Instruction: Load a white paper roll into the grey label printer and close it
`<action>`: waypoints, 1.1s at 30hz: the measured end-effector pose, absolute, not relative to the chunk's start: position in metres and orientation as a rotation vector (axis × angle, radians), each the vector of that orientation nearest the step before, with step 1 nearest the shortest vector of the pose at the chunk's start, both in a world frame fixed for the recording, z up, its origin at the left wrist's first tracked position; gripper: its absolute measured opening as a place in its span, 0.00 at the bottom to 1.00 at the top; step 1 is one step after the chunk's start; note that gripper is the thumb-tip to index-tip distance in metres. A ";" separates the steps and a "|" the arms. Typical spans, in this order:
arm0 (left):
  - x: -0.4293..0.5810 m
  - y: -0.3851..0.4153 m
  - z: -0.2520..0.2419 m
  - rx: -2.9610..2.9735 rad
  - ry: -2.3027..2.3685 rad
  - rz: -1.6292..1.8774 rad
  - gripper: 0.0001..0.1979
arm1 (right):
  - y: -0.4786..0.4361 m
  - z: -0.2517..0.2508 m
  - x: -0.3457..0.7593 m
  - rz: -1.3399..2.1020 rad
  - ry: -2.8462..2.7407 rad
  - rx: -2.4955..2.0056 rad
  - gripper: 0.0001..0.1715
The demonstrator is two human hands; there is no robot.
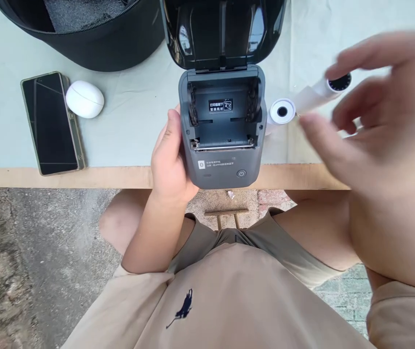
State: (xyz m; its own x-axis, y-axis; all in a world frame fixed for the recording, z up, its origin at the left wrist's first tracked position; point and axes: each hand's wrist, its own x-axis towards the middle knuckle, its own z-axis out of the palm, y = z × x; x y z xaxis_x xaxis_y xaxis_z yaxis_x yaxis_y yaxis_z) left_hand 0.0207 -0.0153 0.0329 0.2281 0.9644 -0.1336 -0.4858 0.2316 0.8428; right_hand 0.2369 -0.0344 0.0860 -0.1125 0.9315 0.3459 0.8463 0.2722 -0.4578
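My left hand (171, 160) grips the lower left side of a dark grey label printer (225, 167), thumb along its edge. The printer's glossy black lid (225, 29) stands raised, and its paper compartment shows no roll inside. My right hand (378, 111) is in the air to the right, blurred, with thumb and fingers apart and nothing visible between them. Close to its fingertips are a small white roll (274, 112) with a black core hole and another white roll (314, 97) with a dark end (339, 82). The hand partly covers the second roll.
A black zippered case (120, 48) with grey foam inside sits at the back left. Before it lie a phone (51, 123) and a white rounded earbud-like case (85, 99). The pale-covered table has a bare wooden front edge (120, 177), above my knees.
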 end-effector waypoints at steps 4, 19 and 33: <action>0.020 -0.015 0.034 0.757 0.724 1.165 0.18 | -0.032 0.074 0.218 0.130 -2.273 -1.589 0.21; 0.018 -0.015 0.036 0.633 0.677 1.193 0.19 | -0.026 0.086 0.205 1.370 -1.120 -1.152 0.16; 0.025 -0.021 0.046 0.703 0.586 1.123 0.18 | -0.035 0.114 0.193 1.034 -1.586 -1.393 0.28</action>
State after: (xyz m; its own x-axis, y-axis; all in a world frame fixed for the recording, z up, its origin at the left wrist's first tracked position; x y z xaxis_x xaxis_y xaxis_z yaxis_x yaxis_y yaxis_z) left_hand 0.0247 -0.0206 0.0457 0.3289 0.9417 -0.0715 -0.5969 0.2660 0.7569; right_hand 0.1930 -0.0350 0.1143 -0.1048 0.9939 0.0356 0.3683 0.0720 -0.9269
